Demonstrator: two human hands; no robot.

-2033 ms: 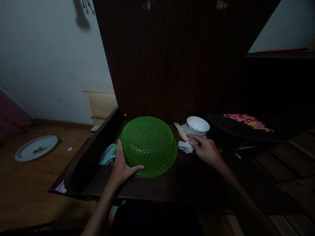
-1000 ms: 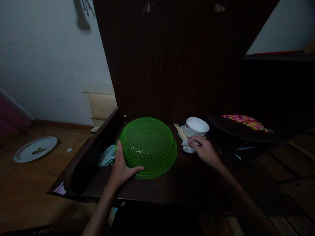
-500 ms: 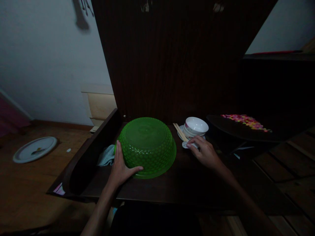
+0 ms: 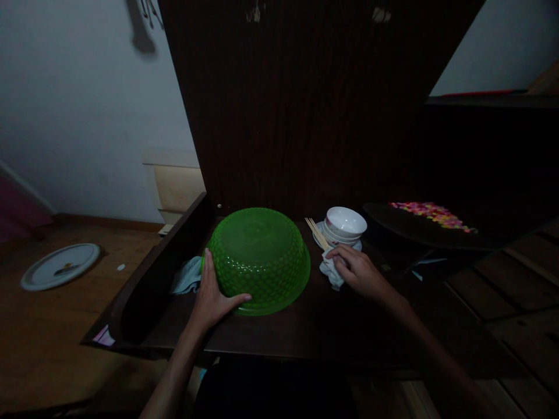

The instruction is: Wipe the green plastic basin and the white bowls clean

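Note:
A green basin (image 4: 257, 238) with a textured side lies upside down on the dark wooden surface. Against its left side and near rim rests my left hand (image 4: 213, 299), thumb and fingers stretched apart. My right hand (image 4: 356, 270) is closed on a crumpled white cloth (image 4: 333, 272), possibly a paper tissue. Just beyond that hand, several pale chopsticks (image 4: 315, 231) lean over the edge of a small plate (image 4: 319, 234); their near ends are hidden by the hand and cloth. White bowls (image 4: 345, 222) sit stacked on the plate.
A bluish cloth (image 4: 187, 276) lies left of the basin, beside a raised wooden side board (image 4: 161, 256). A tall dark panel (image 4: 283, 116) stands behind. Pink and yellow bits (image 4: 432, 214) lie on a dark round surface at right. A white lid-like disc (image 4: 61, 267) is on the floor.
More of the white cloth now shows, hanging below my right hand's fingers, which have shifted slightly. My left hand keeps its place on the basin. The whole view has moved a little.

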